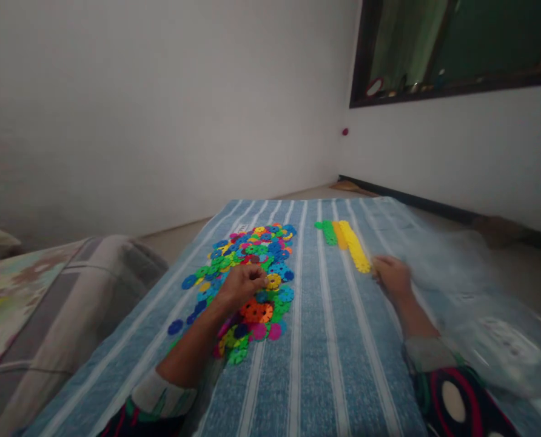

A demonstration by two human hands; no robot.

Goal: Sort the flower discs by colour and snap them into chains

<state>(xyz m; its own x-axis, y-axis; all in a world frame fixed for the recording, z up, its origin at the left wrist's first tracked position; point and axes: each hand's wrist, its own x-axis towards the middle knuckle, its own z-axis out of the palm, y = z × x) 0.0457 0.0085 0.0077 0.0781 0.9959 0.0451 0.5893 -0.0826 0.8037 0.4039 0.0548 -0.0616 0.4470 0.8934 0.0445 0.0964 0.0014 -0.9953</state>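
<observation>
My left hand point(244, 283) is over a loose pile of colourful notched plastic discs point(252, 250), its thumb and fingers pinched at the edge of a yellow disc point(274, 281). On the right, my right hand point(392, 276) has its fingers curled together beside the near end of a row of overlapping yellow discs point(355, 246). What those fingers hold, if anything, is hidden. Left of that row lie a shorter orange-yellow row point(340, 235) and a green row point(329, 233) of discs.
Blue striped cloth point(316, 376) lies under everything. A clear plastic bag point(502, 334) rests at the right, beside my right forearm. To the left is a folded grey and patterned fabric point(79, 297). White walls point(184, 109) stand behind, with a dark-framed window point(461, 48).
</observation>
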